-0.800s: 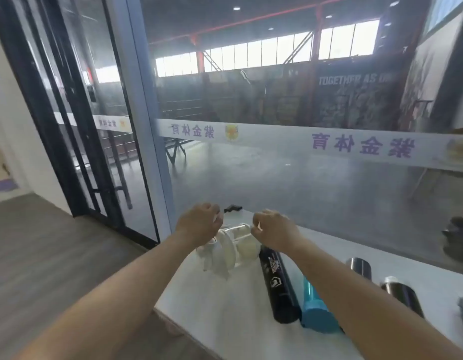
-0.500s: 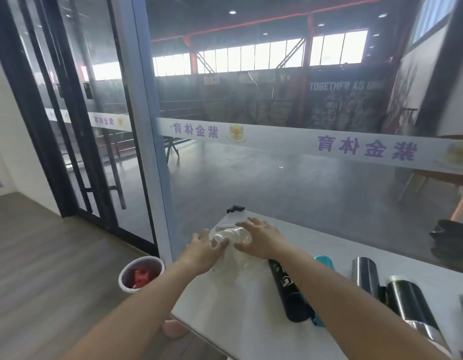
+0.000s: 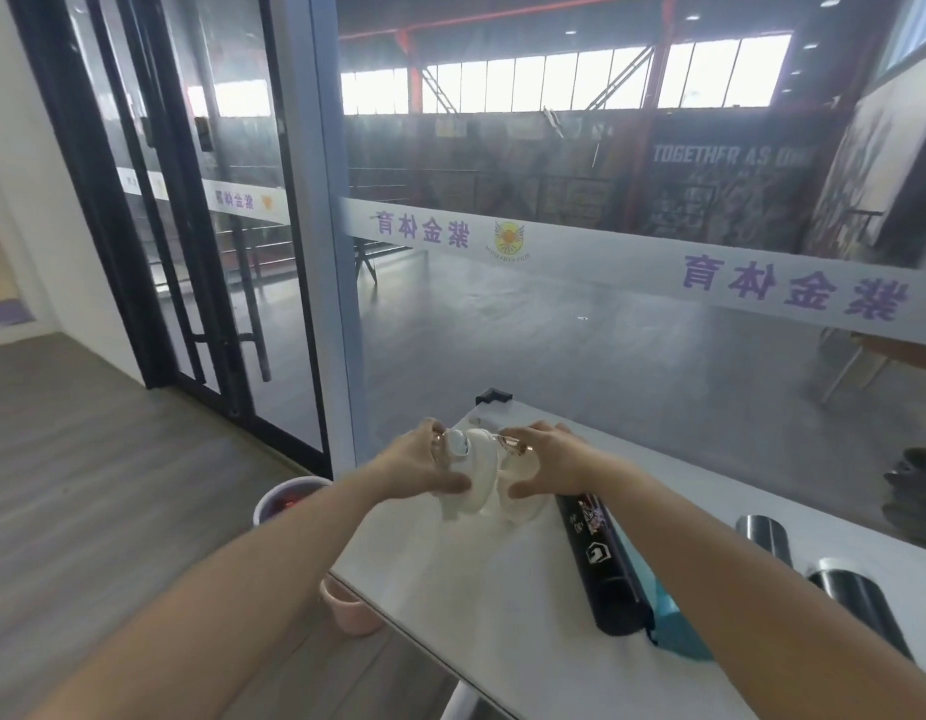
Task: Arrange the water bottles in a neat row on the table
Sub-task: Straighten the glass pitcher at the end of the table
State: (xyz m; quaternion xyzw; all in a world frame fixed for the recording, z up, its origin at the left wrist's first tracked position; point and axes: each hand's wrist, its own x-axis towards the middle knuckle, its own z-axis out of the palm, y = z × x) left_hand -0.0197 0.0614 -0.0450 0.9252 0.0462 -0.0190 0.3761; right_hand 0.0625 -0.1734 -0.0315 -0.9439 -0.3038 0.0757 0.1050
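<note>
A clear bottle with a white lid (image 3: pixel 476 475) lies near the far left corner of the white table (image 3: pixel 502 615). My left hand (image 3: pixel 419 470) grips its left side and my right hand (image 3: pixel 549 467) grips its right side. Right of it a black bottle (image 3: pixel 601 558) lies on its side, with a teal bottle (image 3: pixel 668 615) tight against it, partly hidden by my right forearm. Further right lie two dark steel bottles (image 3: pixel 765 535) (image 3: pixel 855 600).
The table stands against a glass wall (image 3: pixel 554 330). A white bin with red contents (image 3: pixel 287 504) sits on the floor left of the table, a pink cup-like object (image 3: pixel 349 613) under its edge. A dark item (image 3: pixel 915 491) sits at the far right.
Both hands have shifted on the clear bottle, which has turned and now shows its white lid toward me. The view has tilted down and left slightly.
</note>
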